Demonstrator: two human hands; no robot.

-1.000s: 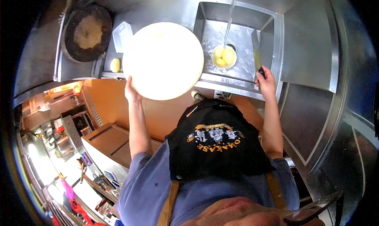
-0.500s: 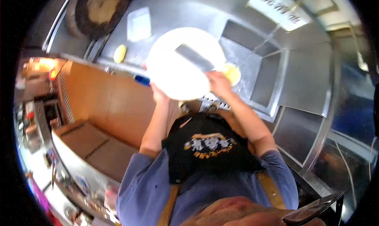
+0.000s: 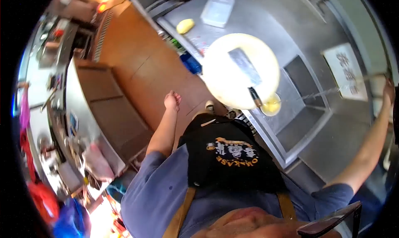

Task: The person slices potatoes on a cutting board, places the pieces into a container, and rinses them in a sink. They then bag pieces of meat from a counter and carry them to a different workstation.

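My left hand [image 3: 172, 100] hangs over the floor beside the counter, its fingers curled and nothing visible in them. Far to the right, my right hand [image 3: 389, 92] reaches the tap [image 3: 376, 76]; its fingers are too dark at the picture's edge to make out. A thin stream of water runs from the tap toward a bowl of pale yellow pieces [image 3: 272, 105] in the sink [image 3: 291, 117]. On the round white cutting board [image 3: 220, 84], which partly overhangs the sink, lies a cleaver [image 3: 244, 66] with a dark handle pointing toward me.
A yellow, potato-like piece [image 3: 185, 26] and a clear plastic container [image 3: 217, 11] are on the steel counter [image 3: 266, 13]. Something blue [image 3: 190, 63] sits below the counter edge. Behind on the left stands another worktop [image 3: 89, 134] with many items. A white sign [image 3: 346, 71] is on the wall.
Both hands have let go of the cutting board. My left hand has drawn back to the left, and my right has swung out to the tap. The view has turned.
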